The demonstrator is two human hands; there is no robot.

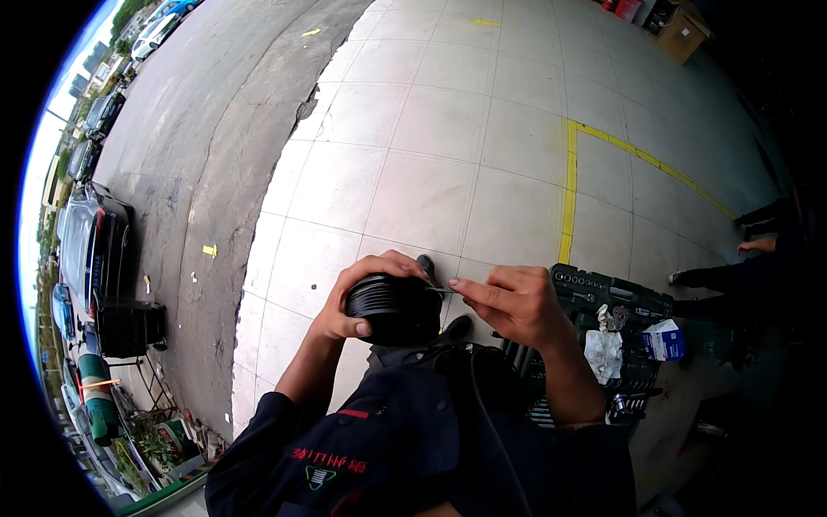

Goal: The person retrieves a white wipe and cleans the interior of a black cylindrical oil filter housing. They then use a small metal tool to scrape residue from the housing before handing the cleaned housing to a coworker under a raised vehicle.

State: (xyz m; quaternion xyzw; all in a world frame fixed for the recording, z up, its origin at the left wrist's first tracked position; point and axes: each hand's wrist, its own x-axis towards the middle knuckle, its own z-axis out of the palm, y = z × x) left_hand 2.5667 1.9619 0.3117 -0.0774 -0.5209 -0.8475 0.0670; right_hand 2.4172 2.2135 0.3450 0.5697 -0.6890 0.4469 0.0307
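My left hand (345, 297) is wrapped round a black, round, ribbed part (389, 308), with the thumb at its near side and the fingers over its far side. The ribs look like stacked rings, and the part is held in front of my waist. My right hand (514, 302) is closed beside it, index finger stretched toward the part. From those fingertips a thin, light-coloured rod or wire (444, 290) reaches to the part's right edge. Its kind cannot be made out, and its far end is hidden against the black part.
Right of my right forearm lies an open green tool case (594, 280) with sockets, crumpled white paper (603, 353) and a blue-and-white box (663, 341). Another person (741, 267) stands at the far right. Yellow lines (569, 189) mark the tiled floor. Parked cars (86, 241) stand at left.
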